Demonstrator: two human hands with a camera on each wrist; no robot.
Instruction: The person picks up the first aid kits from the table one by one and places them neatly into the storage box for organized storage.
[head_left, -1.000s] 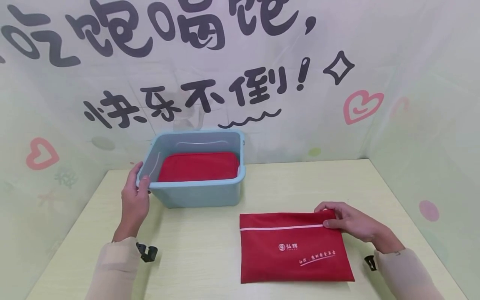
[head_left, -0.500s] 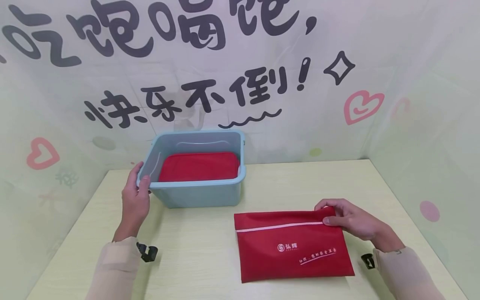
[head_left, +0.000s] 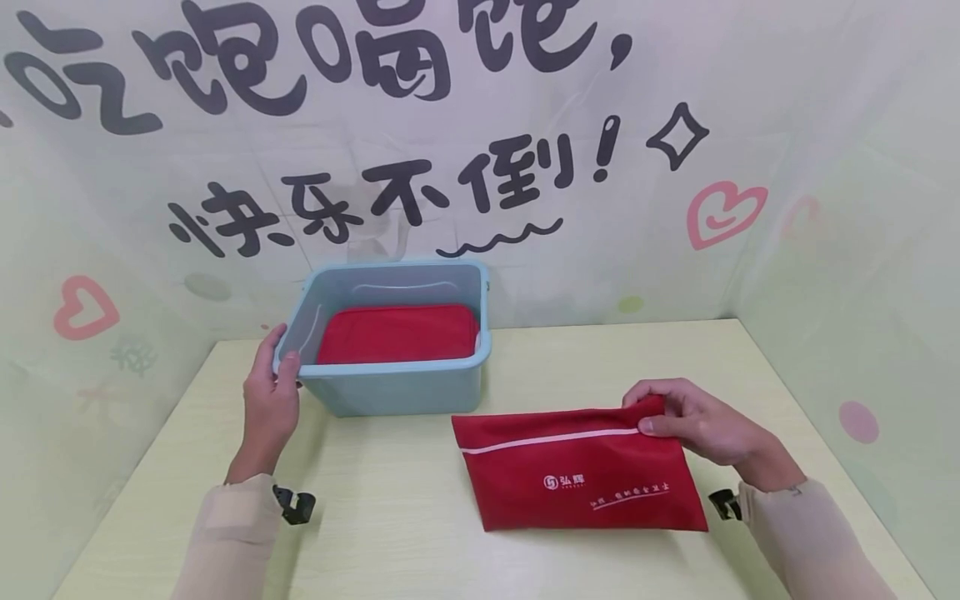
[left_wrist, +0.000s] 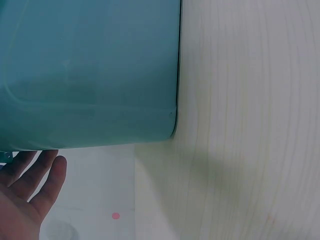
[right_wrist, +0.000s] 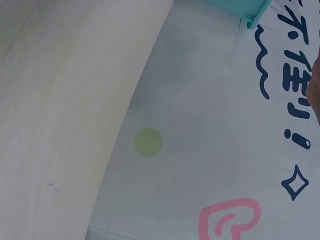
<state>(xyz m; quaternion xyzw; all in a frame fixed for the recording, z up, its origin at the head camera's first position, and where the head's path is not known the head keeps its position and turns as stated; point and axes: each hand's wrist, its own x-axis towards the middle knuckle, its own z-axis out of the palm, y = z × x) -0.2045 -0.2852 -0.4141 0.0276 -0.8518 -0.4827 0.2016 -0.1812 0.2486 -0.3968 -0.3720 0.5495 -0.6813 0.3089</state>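
A flat red zip pouch (head_left: 577, 471) with a white zip line and white print hangs tilted over the table's right half. My right hand (head_left: 701, 421) pinches its top right corner between thumb and fingers. At the back left stands a light blue plastic bin (head_left: 397, 392). My left hand (head_left: 272, 404) grips the bin's left front corner at the rim, thumb over the edge. Inside the bin lies another red bag (head_left: 397, 333). In the left wrist view, the fingers (left_wrist: 52, 185) reach along the bin's wall (left_wrist: 90, 75). The right wrist view does not show the pouch.
The pale wooden table (head_left: 375, 517) ends at a wall sheet (head_left: 600, 283) with black lettering, just behind the bin. Side sheets (head_left: 862, 333) close in the table on left and right. A black clip (head_left: 295, 506) sits by the left sleeve.
My right hand has raised the red pouch and shifted it slightly left; its lower edge has come up and tilted. My left hand and the bin have stayed put.
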